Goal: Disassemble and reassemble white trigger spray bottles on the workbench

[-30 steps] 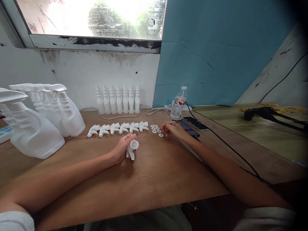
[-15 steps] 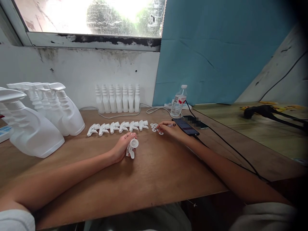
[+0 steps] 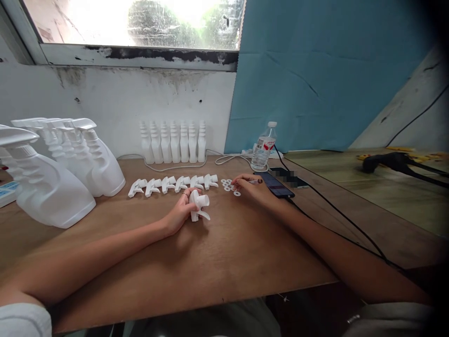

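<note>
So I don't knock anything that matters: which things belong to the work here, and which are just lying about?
Work, seemingly:
- spray head in left hand
- pen-like tool in right hand
- white rings
- row of trigger heads
- probably white bottles

Lying about:
- water bottle
- phones

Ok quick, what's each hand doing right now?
Left hand: closed, holding a spray head.
Right hand: closed on a thin tool, by the white rings.

Upright labelled bottle [image 3: 260, 152] near two phones [image 3: 275, 186], black cable [image 3: 343, 217], blue cloth [image 3: 301, 89] beside grimy window [image 3: 140, 23]
</note>
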Demonstrator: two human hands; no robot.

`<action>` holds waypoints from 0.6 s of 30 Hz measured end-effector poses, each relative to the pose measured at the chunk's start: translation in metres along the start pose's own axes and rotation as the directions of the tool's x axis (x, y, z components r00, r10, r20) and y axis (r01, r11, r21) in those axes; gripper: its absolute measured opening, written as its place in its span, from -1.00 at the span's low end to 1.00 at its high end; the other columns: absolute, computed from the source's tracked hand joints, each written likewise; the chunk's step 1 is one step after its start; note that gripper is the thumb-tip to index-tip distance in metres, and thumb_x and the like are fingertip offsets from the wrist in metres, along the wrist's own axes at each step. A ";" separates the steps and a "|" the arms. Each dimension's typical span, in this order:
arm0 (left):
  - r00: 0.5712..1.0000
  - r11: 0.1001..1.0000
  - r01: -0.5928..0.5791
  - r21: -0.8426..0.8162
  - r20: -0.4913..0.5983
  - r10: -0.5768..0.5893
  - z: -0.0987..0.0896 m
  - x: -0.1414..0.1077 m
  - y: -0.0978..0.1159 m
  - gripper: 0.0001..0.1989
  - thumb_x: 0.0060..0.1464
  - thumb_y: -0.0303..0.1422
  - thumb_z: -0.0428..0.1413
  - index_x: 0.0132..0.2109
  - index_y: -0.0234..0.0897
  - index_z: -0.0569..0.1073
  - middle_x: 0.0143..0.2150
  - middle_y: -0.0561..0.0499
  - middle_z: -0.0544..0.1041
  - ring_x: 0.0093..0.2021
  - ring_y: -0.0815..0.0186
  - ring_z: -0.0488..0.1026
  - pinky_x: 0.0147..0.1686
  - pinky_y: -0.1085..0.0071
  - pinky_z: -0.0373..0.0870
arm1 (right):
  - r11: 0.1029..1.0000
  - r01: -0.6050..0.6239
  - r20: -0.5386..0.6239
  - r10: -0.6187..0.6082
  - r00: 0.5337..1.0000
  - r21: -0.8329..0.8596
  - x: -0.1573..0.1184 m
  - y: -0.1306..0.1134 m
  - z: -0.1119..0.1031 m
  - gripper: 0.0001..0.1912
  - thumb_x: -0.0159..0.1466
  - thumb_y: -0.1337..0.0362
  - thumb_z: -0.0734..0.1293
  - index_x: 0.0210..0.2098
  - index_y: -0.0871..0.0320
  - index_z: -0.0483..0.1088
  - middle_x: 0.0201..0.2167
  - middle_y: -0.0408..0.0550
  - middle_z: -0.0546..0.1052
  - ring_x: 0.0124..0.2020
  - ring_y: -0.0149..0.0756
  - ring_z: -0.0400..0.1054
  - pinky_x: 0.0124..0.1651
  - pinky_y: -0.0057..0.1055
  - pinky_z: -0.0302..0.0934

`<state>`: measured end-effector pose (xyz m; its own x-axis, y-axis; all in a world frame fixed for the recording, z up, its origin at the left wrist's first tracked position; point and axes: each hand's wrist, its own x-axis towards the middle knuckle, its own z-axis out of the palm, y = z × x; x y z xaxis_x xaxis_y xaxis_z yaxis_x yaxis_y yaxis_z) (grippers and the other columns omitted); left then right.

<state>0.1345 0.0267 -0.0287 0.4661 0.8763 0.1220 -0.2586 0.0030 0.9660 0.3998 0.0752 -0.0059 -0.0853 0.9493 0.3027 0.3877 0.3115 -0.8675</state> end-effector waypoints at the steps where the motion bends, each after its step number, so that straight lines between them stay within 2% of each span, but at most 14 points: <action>1: 1.000 0.996 -0.023 0.089 0.004 0.022 -0.002 0.000 0.000 -0.53 -0.10 -0.42 0.15 0.00 -0.21 0.21 -0.24 0.05 0.36 -0.29 0.35 0.38 -0.34 0.46 0.37 | 1.000 0.009 -0.001 -0.009 1.000 0.001 -0.002 -0.002 0.001 -0.80 0.13 0.24 0.26 -0.42 0.17 0.50 -0.49 -0.08 0.56 -0.41 -0.32 0.44 -0.27 -0.45 0.30; 5: 0.989 0.885 -0.148 0.442 0.082 0.124 -0.007 -0.006 0.003 -0.47 0.02 -0.38 0.14 0.13 -0.23 0.16 -0.13 -0.02 0.35 -0.20 0.32 0.35 -0.25 0.44 0.32 | 0.999 0.033 0.001 -0.033 0.999 -0.005 -0.011 -0.008 0.009 -0.78 0.16 0.18 0.26 -0.41 0.16 0.50 -0.48 -0.07 0.55 -0.40 -0.31 0.43 -0.28 -0.43 0.29; 7: 0.978 0.785 -0.208 0.584 0.137 0.157 -0.007 -0.008 0.005 -0.46 0.08 -0.31 0.12 0.17 -0.24 0.14 -0.10 -0.06 0.37 -0.19 0.28 0.37 -0.22 0.40 0.33 | 0.999 0.051 0.009 -0.051 0.999 -0.020 -0.014 -0.011 0.012 -0.77 0.17 0.18 0.26 -0.40 0.16 0.49 -0.48 -0.07 0.55 -0.40 -0.30 0.42 -0.29 -0.43 0.29; 10: 0.978 0.625 -0.209 0.752 0.159 0.136 0.001 -0.001 0.004 -0.47 0.10 -0.20 0.11 0.15 -0.30 0.20 -0.09 -0.13 0.42 -0.17 0.20 0.39 -0.19 0.32 0.34 | 0.993 0.115 0.010 -0.114 0.993 -0.036 -0.019 -0.014 0.017 -0.77 0.20 0.18 0.25 -0.39 0.16 0.48 -0.48 -0.07 0.54 -0.39 -0.29 0.42 -0.25 -0.40 0.29; 14: 0.972 0.445 -0.212 0.870 0.141 0.187 0.016 0.022 -0.003 -0.54 0.06 -0.12 0.14 0.02 -0.33 0.36 -0.02 -0.19 0.43 -0.02 0.09 0.36 -0.02 0.21 0.29 | 0.990 0.140 0.001 -0.140 0.990 -0.012 -0.024 -0.010 0.020 -0.77 0.22 0.15 0.25 -0.36 0.15 0.47 -0.44 -0.08 0.53 -0.35 -0.28 0.43 -0.20 -0.38 0.30; 18: 0.965 0.401 -0.194 0.895 0.099 0.245 0.021 0.039 -0.009 -0.56 0.07 -0.09 0.12 -0.01 -0.32 0.40 -0.06 -0.18 0.41 -0.02 0.07 0.34 0.01 0.16 0.27 | 0.988 0.151 -0.020 -0.150 0.988 0.014 -0.027 0.000 0.024 -0.78 0.25 0.15 0.25 -0.32 0.13 0.46 -0.39 -0.08 0.52 -0.33 -0.28 0.42 -0.22 -0.39 0.29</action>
<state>0.1726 0.0505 -0.0277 0.4700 0.7983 0.3767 0.5639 -0.5998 0.5677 0.3804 0.0510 -0.0234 -0.1242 0.8905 0.4377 0.3579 0.4516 -0.8173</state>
